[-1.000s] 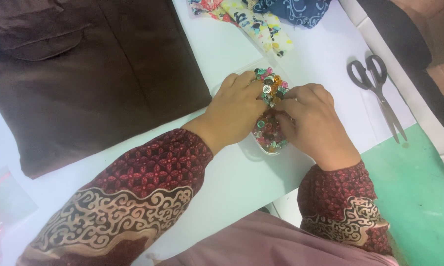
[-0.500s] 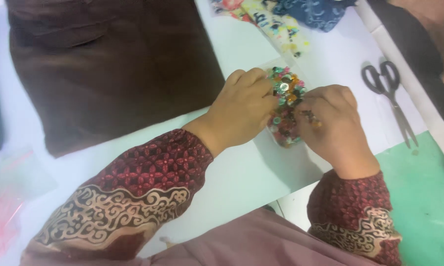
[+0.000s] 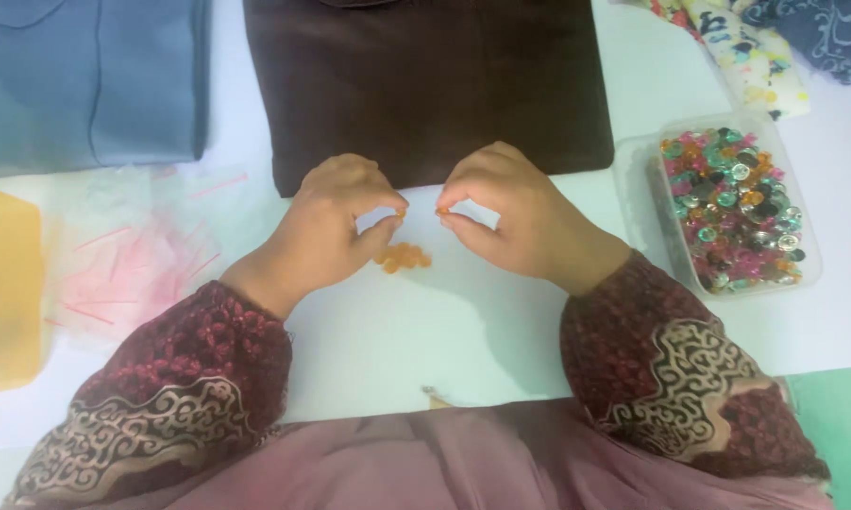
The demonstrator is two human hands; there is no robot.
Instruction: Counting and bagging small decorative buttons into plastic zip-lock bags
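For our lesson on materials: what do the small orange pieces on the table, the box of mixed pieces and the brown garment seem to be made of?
Orange pieces: probably plastic, glossy and slightly see-through.
Box: clear thin plastic, since the table shows through its wall; the mixed pieces inside glint like plastic or foil.
Brown garment: soft woven cloth, matte with a faint nap, perhaps corduroy or brushed cotton.

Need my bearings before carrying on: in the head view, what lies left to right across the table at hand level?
Yellow item → clear plastic bags → left hand → small orange buttons → right hand → clear tray of mixed buttons.
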